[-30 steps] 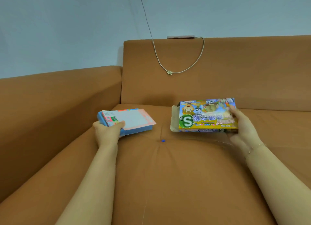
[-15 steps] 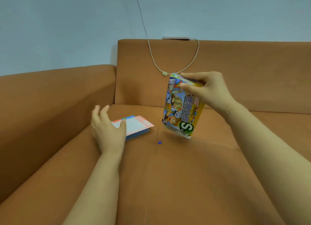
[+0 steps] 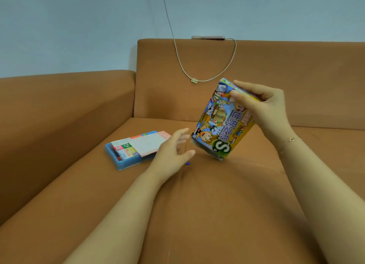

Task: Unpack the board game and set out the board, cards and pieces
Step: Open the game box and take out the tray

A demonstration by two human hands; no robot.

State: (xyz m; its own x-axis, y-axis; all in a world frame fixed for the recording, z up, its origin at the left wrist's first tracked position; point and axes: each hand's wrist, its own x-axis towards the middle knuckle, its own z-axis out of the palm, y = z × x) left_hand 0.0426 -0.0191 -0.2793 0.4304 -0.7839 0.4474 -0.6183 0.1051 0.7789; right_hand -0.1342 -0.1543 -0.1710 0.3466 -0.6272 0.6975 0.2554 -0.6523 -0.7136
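From the head camera, the right hand grasps the game box by its upper end, held above the sofa seat, long axis tilted, open end down-left. The left hand, fingers loose and empty, hovers beside the blue tray of cards lying flat on the seat.

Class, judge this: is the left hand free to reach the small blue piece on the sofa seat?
Probably yes. The left hand is open, holds nothing, and hovers right beside the small blue piece; the game box hangs off to the side.
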